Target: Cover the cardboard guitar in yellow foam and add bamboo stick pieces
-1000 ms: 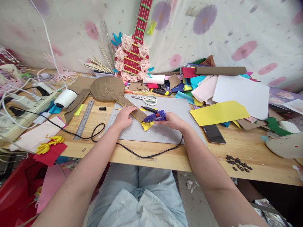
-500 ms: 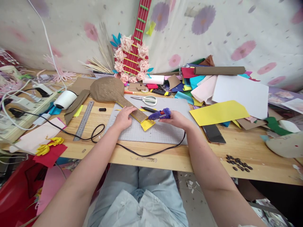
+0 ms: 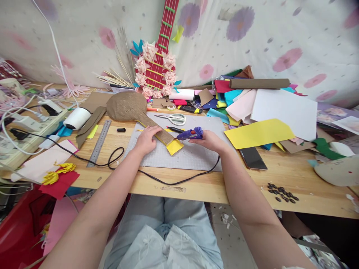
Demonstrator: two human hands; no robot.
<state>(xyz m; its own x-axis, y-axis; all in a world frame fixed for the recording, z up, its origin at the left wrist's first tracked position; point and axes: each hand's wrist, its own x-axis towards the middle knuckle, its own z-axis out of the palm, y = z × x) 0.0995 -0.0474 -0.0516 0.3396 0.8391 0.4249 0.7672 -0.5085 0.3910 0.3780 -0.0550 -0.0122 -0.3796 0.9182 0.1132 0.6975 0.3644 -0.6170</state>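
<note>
1. We see the glue gun (image 3: 190,133), purple-blue with an orange trigger, lying nearly level over the grey cutting mat (image 3: 193,157) at the middle of the table (image 3: 280,179). Its nozzle points left at the end of the cardboard strip (image 3: 161,135).
2. Right hand (image 3: 209,141) is wrapped closed around the gun's handle from behind.
3. Left hand (image 3: 146,139) lies flat, fingers spread, pressing the strip down onto the mat; it grasps nothing.
4. A yellow paper piece (image 3: 174,147) sits under the strip's end, just beside the nozzle.
5. The strip runs up-left to a rounded cardboard body (image 3: 127,106) toward the back edge.
6. The gun's black cord (image 3: 168,182) loops along the front edge.
7. Scissors (image 3: 174,118) and a black pen (image 3: 176,129) lie on the mat behind the hands.
8. Metal ruler (image 3: 99,142) lies left of the mat; a phone (image 3: 252,158) lies right of it, beneath a yellow sheet (image 3: 259,132).
9. Dark seeds (image 3: 282,193) are scattered near the front right edge.
</note>
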